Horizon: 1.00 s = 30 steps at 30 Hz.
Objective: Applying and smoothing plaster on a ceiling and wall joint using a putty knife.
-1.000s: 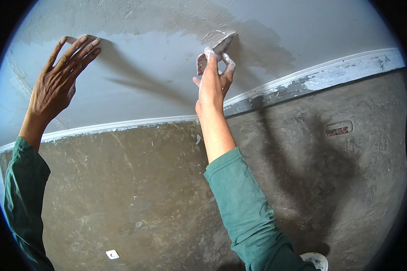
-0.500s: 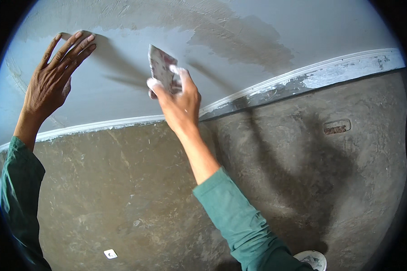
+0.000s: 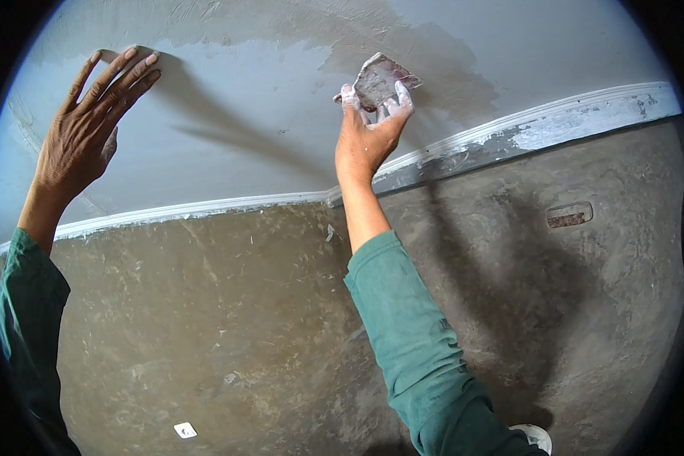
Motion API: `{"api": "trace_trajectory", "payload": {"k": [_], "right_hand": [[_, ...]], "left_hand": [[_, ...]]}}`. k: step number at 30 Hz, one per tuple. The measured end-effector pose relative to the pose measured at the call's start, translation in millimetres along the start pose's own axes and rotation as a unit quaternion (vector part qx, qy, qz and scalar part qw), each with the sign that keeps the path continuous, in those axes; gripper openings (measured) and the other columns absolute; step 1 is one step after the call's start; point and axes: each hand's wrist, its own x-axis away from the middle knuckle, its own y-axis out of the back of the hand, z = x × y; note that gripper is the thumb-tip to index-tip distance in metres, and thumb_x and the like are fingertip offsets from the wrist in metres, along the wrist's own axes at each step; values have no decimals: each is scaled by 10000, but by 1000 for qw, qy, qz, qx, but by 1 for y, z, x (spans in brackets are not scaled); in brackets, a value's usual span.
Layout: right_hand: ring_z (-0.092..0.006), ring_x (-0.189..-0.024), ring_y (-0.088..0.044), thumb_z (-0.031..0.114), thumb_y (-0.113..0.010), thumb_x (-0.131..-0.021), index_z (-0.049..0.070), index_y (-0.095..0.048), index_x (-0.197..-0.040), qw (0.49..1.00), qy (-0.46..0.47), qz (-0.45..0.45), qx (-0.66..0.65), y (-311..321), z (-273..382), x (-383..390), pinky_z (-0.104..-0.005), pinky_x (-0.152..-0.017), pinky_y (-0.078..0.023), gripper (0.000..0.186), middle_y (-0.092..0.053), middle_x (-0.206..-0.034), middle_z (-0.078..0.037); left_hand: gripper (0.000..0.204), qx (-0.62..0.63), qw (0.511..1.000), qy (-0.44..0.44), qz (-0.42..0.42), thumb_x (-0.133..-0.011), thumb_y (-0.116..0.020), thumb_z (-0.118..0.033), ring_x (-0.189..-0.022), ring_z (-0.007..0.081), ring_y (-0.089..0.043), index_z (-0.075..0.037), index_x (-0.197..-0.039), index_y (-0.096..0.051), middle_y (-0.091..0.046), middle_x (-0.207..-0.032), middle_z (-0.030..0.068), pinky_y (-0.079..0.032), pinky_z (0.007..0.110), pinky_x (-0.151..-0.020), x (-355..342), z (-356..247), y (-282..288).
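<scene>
My left hand (image 3: 83, 133) is open, its fingers spread and the fingertips resting against the pale grey-white plastered surface (image 3: 235, 114). My right hand (image 3: 368, 140), whitened with putty at the fingertips, is closed on a thin, flat, putty-smeared piece (image 3: 384, 82) with reddish patches and a ragged pale edge. Whether it is a scraper blade or an abrasive sheet I cannot tell. It is held tilted near a darker, damp-looking patch (image 3: 448, 76) of the plaster. Contact with the surface is unclear.
White moulding (image 3: 205, 210) runs along the plaster's lower edge and turns at a corner. Beyond it are bare cement surfaces (image 3: 205, 319), with a recessed box (image 3: 569, 215) and a small white plate (image 3: 185, 430). A white round container (image 3: 538, 438) shows partly beside my right sleeve.
My right hand has moved right with the flat piece, which has turned so its broad face shows. My left hand has hardly moved.
</scene>
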Motion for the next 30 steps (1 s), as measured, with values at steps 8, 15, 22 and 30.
{"api": "trace_trajectory", "payload": {"k": [8,15,22,30], "right_hand": [[-402,-1150,-580,252,-827,-839,89,-433,-1431,989,16,-57,134,-22,4,-1,-512,-949,-491,730,-529,-1223,-214],[-423,-1112,-603,330,-862,-788,102,-488,-1381,949,-112,77,285,8,-1,42,-514,-944,-481,737,-566,-1210,-223],[-296,-1148,-633,354,-714,-927,48,-435,-1448,986,-158,36,27,47,-4,10,-435,-966,-507,665,-576,-1300,-236],[-269,-1031,-692,298,-709,-959,10,-444,-1449,987,-159,22,-30,23,23,-13,-365,-891,-543,627,-647,-1184,-248]], "left_hand": [[1088,22,1000,-4,4,-777,-808,-85,-1575,139,-182,-280,-1648,-186,-174,-1719,-92,-91,402,-1340,-4,-1,4],[1082,17,1000,4,14,-785,-806,-94,-1576,138,-177,-280,-1648,-181,-162,-1722,-89,-88,404,-1341,-2,-3,1],[1086,37,999,8,22,-787,-817,-111,-1578,143,-171,-280,-1649,-178,-155,-1723,-86,-87,406,-1341,-1,-3,-3],[1117,30,999,-1,30,-762,-833,-122,-1580,151,-162,-260,-1653,-173,-154,-1726,-56,-82,411,-1342,1,0,-2]]}}
